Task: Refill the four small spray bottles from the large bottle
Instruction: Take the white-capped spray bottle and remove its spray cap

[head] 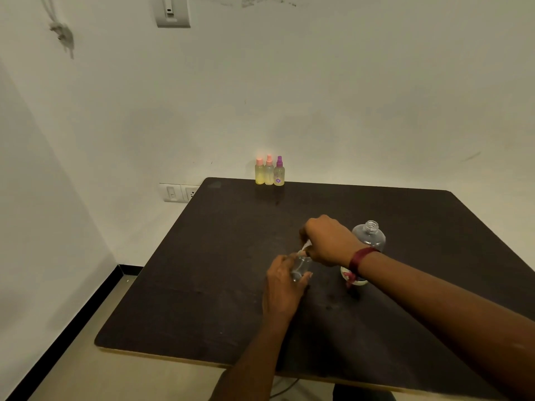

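Worryingly, with left hand [285,282] gripping the small bottle [301,267] and right hand [330,241] pinching its cap [306,246], the large bottle [370,237] behind that wrist risked toppling.

Plain indoor room, probably a home — bare white wall [318,96], switch-and-socket plate [179,192] beside a dark table [231,285] set against the wall, black skirting [72,322] along a pale floor [86,371].

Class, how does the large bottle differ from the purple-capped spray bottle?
The large bottle is uncapped, neck open; the purple-capped spray bottle has its sprayer on. The large bottle is clear and wider; the purple-capped one yellowish. The large bottle stands mid-table; the purple-capped one at the far edge. Both stand upright.
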